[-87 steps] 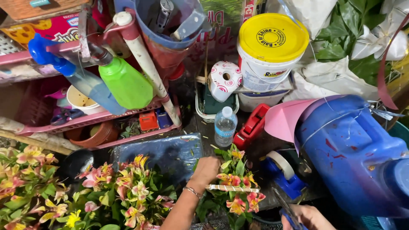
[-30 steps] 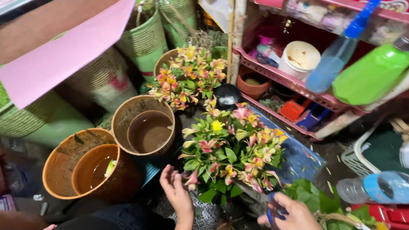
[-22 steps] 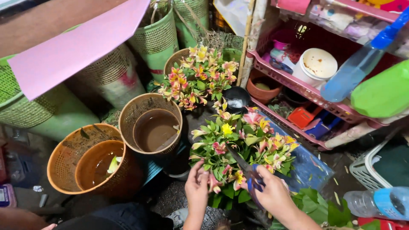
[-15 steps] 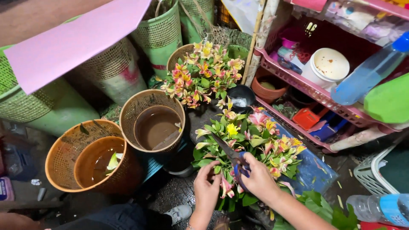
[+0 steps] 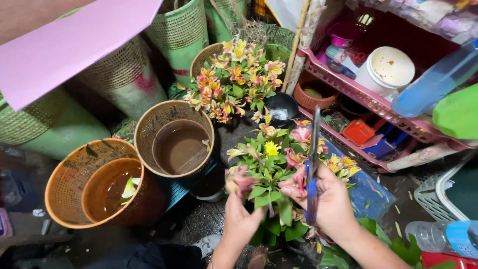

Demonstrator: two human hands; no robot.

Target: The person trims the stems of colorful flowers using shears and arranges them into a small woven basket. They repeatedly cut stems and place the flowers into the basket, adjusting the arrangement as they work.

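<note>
Below, both hands (image 5: 244, 219) (image 5: 331, 199) clasp flowers (image 5: 271, 164); right holds scissors (image 5: 312, 169).

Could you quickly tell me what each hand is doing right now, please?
Left hand: closed on the flower bunch.
Right hand: holding blue-handled scissors, fingers also in the bunch.

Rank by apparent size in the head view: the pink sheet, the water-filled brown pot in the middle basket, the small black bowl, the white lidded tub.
1. pink sheet, though it may be nearest the camera.
2. brown pot.
3. white lidded tub.
4. black bowl, close to the tub in size.
</note>
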